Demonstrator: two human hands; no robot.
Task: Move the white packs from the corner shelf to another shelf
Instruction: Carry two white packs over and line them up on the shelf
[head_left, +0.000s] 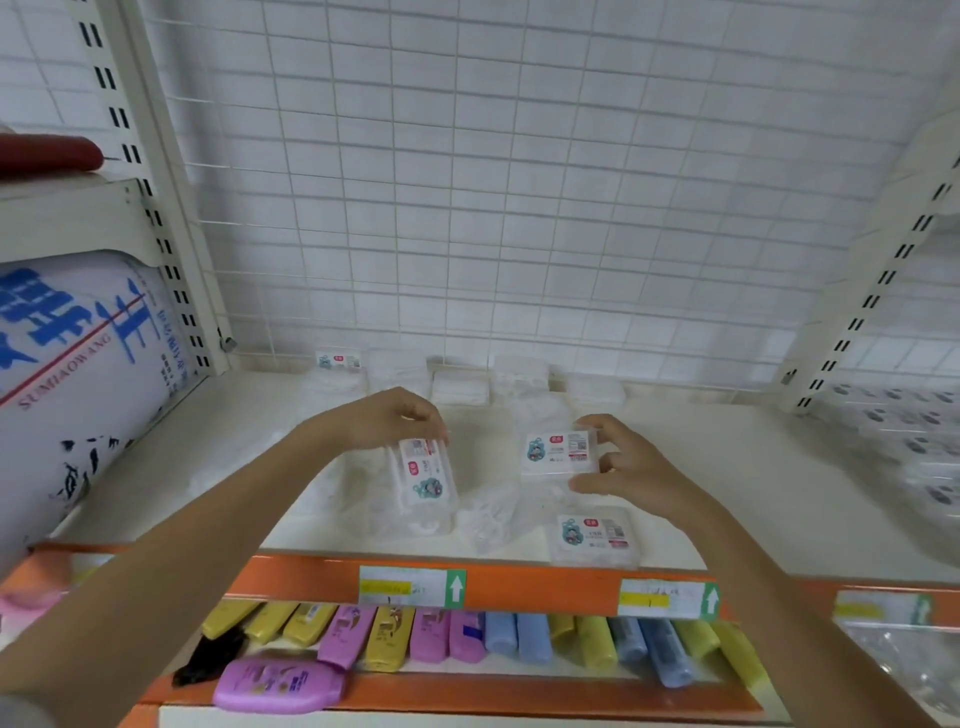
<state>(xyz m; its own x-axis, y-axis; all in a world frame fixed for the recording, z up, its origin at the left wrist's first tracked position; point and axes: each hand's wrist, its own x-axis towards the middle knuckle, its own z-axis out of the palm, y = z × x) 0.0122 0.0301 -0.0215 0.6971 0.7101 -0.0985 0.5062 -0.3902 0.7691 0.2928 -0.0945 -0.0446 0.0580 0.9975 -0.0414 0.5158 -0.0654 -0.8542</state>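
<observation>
Several white packs lie on the cream shelf (727, 467) in front of me. My left hand (387, 418) grips the top end of one pack (426, 480), which stands tilted on a small stack. My right hand (631, 462) pinches another pack (558, 454) by its right edge, just above the shelf. A further pack (595, 535) lies flat near the front edge, below my right hand. More packs (460, 387) sit in a row along the wire back wall, one of them with its label showing (337, 361).
An orange price rail (545, 582) runs along the shelf front. Below it lie yellow, purple and blue bottles (431, 636). A big white sack with blue letters (78, 364) fills the left bay. The right bay holds more packs (914, 441).
</observation>
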